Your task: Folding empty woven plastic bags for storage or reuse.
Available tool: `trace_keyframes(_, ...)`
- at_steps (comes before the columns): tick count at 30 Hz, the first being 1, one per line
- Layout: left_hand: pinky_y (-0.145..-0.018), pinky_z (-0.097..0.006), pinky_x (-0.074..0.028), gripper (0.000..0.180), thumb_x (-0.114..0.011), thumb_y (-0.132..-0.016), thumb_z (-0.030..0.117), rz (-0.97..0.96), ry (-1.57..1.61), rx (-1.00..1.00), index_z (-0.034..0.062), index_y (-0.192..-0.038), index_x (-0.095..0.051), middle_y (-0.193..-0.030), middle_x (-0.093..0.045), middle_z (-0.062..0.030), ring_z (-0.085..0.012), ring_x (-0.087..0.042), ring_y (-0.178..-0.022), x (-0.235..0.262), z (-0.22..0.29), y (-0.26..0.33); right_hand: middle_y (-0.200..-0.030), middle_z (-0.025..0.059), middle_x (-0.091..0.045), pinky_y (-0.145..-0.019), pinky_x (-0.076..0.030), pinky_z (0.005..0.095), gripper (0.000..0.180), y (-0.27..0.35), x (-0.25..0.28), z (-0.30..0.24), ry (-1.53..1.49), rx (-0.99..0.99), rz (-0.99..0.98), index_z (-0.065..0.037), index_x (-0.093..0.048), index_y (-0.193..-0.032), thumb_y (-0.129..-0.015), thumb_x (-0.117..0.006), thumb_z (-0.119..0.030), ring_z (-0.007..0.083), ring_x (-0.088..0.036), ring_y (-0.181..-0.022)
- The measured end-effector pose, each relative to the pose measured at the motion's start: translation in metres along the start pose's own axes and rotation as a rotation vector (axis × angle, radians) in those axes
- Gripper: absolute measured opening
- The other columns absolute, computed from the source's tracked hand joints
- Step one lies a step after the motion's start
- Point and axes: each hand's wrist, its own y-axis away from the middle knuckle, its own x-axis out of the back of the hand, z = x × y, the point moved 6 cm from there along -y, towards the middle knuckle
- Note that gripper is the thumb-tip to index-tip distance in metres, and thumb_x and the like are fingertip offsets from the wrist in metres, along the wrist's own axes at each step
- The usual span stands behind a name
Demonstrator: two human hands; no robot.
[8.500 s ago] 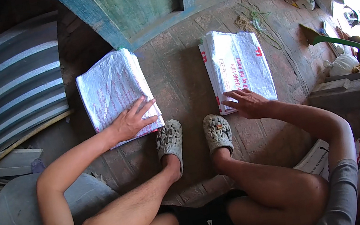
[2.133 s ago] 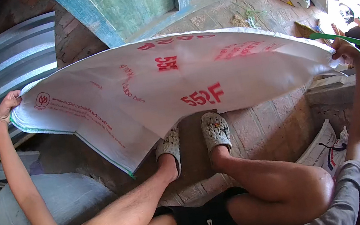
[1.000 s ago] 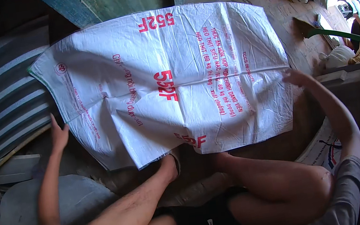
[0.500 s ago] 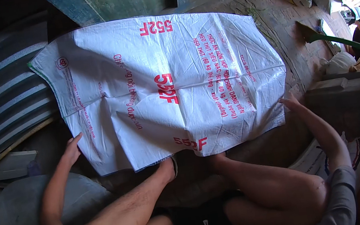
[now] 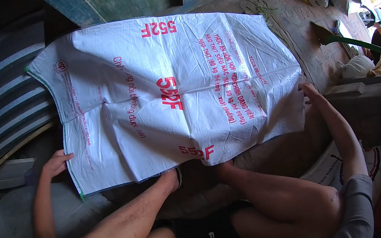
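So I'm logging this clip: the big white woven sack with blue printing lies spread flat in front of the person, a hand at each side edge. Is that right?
Not quite: the printing on the white woven sack is red, not blue, as the head view shows. The rest holds: it lies spread flat, with the left hand at its left edge and the right hand at its right edge.

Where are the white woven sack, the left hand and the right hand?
white woven sack [image 5: 172, 97], head view, middle of its spread printed face.
left hand [image 5: 55, 164], head view, back of the hand, at the sack's left edge.
right hand [image 5: 309, 93], head view, back of the hand, at the sack's right edge.
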Motion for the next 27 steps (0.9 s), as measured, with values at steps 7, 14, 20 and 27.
trace_keyframes(7,-0.103,-0.033,-0.042,0.039,-0.063,-0.098,0.020,0.476,-0.183,-0.455,0.0050,-0.133,-0.056,-0.123,-0.063,-0.0065,-0.0168,-0.055,-0.117,0.039,0.030,-0.032,-0.108,0.0059,-0.062,-0.080,-0.053,0.0453,0.033,0.011,0.031,0.036,-0.209,0.015,-0.238,-0.014,-0.060,-0.116,-0.087,-0.068,-0.027,0.0233,-0.063,-0.098)
trace_keyframes(14,-0.101,-0.029,-0.043,0.024,-0.059,-0.096,0.019,0.092,-0.150,-0.289,0.0045,-0.113,-0.069,-0.112,-0.066,-0.0056,-0.0144,-0.057,-0.108,0.022,0.068,0.001,-0.110,0.0058,-0.070,-0.085,-0.057,0.0434,0.040,0.036,0.019,0.096,-0.216,0.119,-0.486,-0.006,-0.064,-0.124,-0.091,-0.073,-0.026,0.0235,-0.069,-0.096)
trace_keyframes(20,-0.094,-0.025,-0.046,0.019,-0.066,-0.089,0.014,0.198,-0.116,-0.257,0.0021,-0.102,-0.072,-0.101,-0.068,-0.0035,-0.0117,-0.060,-0.096,0.047,0.072,0.035,-0.097,0.0046,-0.074,-0.083,-0.055,0.0335,0.038,0.065,0.051,0.062,0.220,0.066,-0.408,-0.003,-0.074,-0.109,-0.089,-0.078,-0.035,0.0167,-0.069,-0.088)
trace_keyframes(27,-0.078,-0.025,-0.055,0.018,-0.070,-0.082,0.008,0.022,-0.050,0.045,-0.0034,-0.096,-0.076,-0.087,-0.072,-0.0079,-0.0139,-0.067,-0.080,0.062,0.062,0.043,-0.100,0.0061,-0.076,-0.083,-0.055,0.0331,0.058,0.089,0.145,0.001,0.929,-0.096,-0.500,-0.003,-0.075,-0.114,-0.083,-0.080,-0.052,0.0162,-0.071,-0.085)
